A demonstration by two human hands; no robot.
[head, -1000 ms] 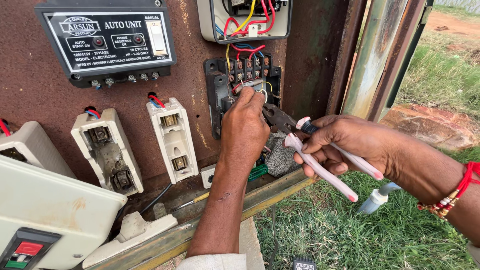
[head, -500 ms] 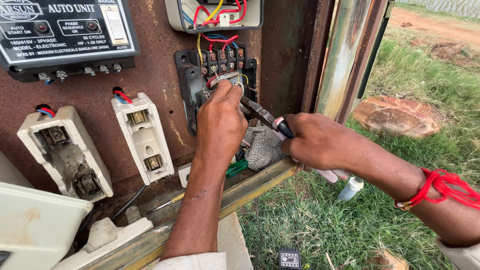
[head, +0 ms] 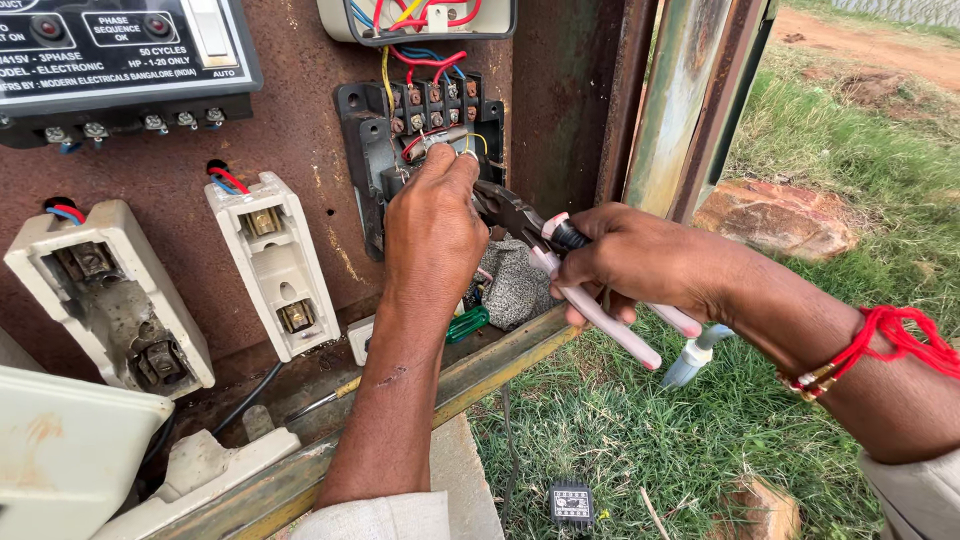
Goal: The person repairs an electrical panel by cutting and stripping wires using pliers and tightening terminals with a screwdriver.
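Head view: our left hand up at black terminal block on rusty panel, fingers pinched narrow on small grey piece with wires at block. Our right hand wrapped tight round pink handles of pliers, dark nose pointing left, just beside left hand; cannot tell what nose bites. Red thread band on right wrist. Two white fuse holders left of block. Green screwdriver on cabinet ledge below. Grass underneath.
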